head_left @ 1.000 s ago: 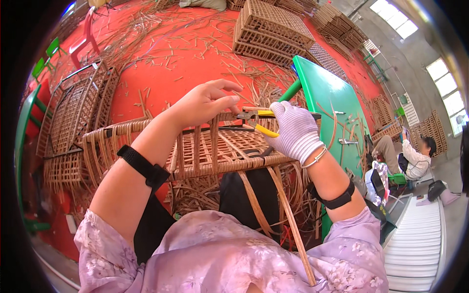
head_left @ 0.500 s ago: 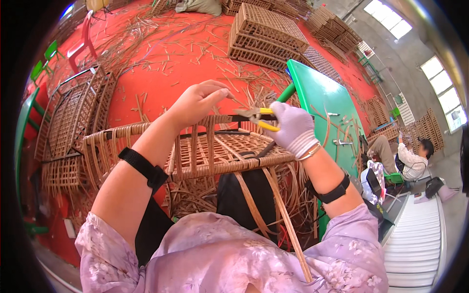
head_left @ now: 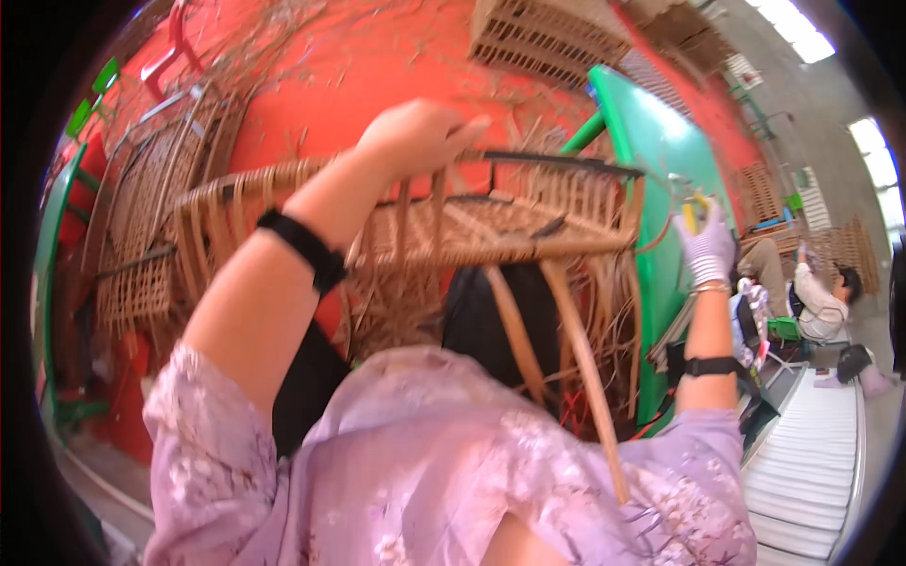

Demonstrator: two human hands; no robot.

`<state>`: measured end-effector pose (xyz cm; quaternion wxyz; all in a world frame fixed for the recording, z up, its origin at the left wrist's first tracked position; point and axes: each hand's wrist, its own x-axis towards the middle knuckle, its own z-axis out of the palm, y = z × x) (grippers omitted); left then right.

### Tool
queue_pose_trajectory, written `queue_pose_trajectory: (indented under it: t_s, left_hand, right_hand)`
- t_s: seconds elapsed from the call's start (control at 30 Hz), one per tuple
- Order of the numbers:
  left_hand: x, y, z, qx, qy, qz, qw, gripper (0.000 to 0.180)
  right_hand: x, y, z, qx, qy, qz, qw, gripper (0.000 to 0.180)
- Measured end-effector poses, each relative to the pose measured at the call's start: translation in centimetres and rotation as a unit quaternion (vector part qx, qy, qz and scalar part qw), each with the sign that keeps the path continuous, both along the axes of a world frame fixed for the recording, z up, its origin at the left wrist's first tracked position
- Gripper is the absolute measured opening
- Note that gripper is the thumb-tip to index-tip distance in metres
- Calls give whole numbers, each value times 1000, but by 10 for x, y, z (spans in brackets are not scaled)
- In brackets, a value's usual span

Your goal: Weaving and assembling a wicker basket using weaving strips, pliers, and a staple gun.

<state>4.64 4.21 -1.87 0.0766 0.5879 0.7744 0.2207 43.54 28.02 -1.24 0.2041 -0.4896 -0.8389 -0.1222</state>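
A woven rattan basket (head_left: 491, 253) lies across in front of me, with a dark strip along its far rim. Above that rim is my bare left hand (head_left: 420, 137), its fingers curled and blurred. What they pinch, if anything, is not clear. Upright wrapped strips (head_left: 404, 222) stand below the hand. My right hand (head_left: 706, 241), in a pale glove, is out over the green table (head_left: 651, 141). It is closed on pliers (head_left: 695, 213) with yellow handles. Two loose flat strips (head_left: 580, 344) hang from the basket's near edge toward my lap.
Rattan crates (head_left: 547, 42) are stacked at the back, and more woven frames (head_left: 156, 203) stand at left. Cane scraps litter the red floor (head_left: 330, 85). At right, another person (head_left: 819, 297) sits low near a white ribbed surface (head_left: 802, 462).
My right hand has moved from the basket's far rim out to the right over the green table, with the pliers. My left hand has shifted slightly right and up; the whole view has shifted.
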Motion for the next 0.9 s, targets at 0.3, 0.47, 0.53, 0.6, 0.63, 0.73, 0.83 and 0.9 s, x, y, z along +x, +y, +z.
queue_pose_trajectory:
  t_s: [0.3,0.47,0.53,0.6,0.63,0.73,0.83,0.9]
  left_hand:
    - [-2,-10,-8,-39,20,-25,999,60]
    - [-29,-41,-7,-42,15,-28,999,61]
    - [-52,-58,-6,-75,53,15,996,65]
    - [-67,-75,-4,-89,57,-9,994,67]
    - [-73,-86,3,-110,67,-17,992,69]
    - [-66,-108,17,-161,49,102,980,78]
    - [-75,-119,7,-123,22,97,987,74]
    - [-74,-116,19,-137,-14,105,985,77]
  right_hand:
    - [113,73,-68,-213,-130,-223,942,94]
    - [110,76,-67,-197,-121,-159,960,86]
    - [99,72,-52,-101,3,-54,993,57]
    - [82,51,-32,-38,104,34,993,41]
    - [55,26,-26,-37,143,112,983,35]
    - [-36,-82,2,11,126,285,950,25]
    - [-87,-127,-13,3,31,445,895,44]
    - [-100,-138,-33,-53,-18,456,888,48]
